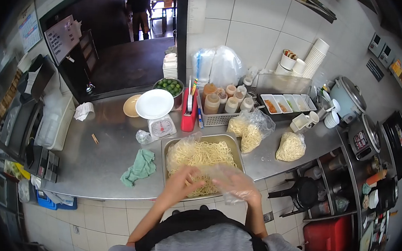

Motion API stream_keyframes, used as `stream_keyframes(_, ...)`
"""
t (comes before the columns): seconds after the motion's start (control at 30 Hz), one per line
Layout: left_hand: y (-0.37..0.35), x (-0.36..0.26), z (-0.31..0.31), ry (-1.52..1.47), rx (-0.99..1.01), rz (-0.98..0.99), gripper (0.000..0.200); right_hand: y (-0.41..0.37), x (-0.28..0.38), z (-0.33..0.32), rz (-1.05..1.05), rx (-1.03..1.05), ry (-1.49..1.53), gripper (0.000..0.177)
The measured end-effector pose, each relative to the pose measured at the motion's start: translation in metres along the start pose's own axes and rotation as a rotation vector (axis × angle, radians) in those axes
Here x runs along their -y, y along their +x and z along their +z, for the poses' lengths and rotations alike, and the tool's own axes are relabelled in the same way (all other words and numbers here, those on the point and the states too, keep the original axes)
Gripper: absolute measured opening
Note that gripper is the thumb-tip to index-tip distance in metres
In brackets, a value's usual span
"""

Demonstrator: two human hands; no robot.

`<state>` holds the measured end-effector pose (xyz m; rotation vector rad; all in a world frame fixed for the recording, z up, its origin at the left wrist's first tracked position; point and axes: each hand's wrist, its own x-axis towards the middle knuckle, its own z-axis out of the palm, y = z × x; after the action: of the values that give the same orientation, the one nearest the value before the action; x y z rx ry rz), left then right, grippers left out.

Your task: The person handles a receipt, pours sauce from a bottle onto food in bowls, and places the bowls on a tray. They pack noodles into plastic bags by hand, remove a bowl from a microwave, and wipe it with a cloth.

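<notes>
A rectangular metal tray [165, 144] at the counter's front edge holds a heap of yellow noodles [210, 152]. At its left side, a clear plastic bag [179, 153] lies in the tray against the noodles. My left hand [182, 184], bare, hovers over the near left part of the tray with its fingers apart and nothing visible in them. Over the near right corner is my right hand [238, 185], covered by a loose, clear plastic glove. Its fingers stretch toward the left hand, and slack film extends past the fingertips.
Bagged noodles [252, 138] and another noodle bag [291, 147] sit to the right. A green cloth [138, 168] lies left of the tray. Behind stand a kitchen scale [162, 127] bearing a white plate [154, 104], and a basket of sauce bottles [220, 120]. A person [139, 9] stands beyond the hatch.
</notes>
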<state>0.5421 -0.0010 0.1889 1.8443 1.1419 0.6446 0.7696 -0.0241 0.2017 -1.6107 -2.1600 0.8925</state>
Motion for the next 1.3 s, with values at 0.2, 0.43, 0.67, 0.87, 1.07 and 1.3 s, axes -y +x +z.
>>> stream_keyframes(0.2,0.0,-0.005,0.067,0.147,0.203,0.145,0.034,0.034,-0.012,0.048,0.025,-0.223,0.918,0.07)
stream_keyframes(0.43,-0.009,0.046,0.11,0.051,0.665,0.498,0.025,0.044,0.001,0.049,0.039,-0.637,-0.248,0.069)
stream_keyframes(0.67,0.006,0.015,0.097,-0.051,0.629,0.413,0.02,0.107,-0.112,0.167,0.168,-0.365,-0.227,0.071)
stream_keyframes(0.87,0.068,0.047,0.106,0.325,0.212,0.476,0.038,0.064,-0.073,0.137,0.169,-0.33,-0.205,0.056)
stream_keyframes(1.07,0.12,0.083,0.122,0.577,0.391,0.155,0.048,0.004,-0.105,0.15,-0.357,0.143,0.095,0.039)
stream_keyframes(1.3,0.152,0.03,0.122,0.998,-0.026,0.045,0.045,-0.177,-0.156,0.057,0.127,-0.028,0.365,0.05)
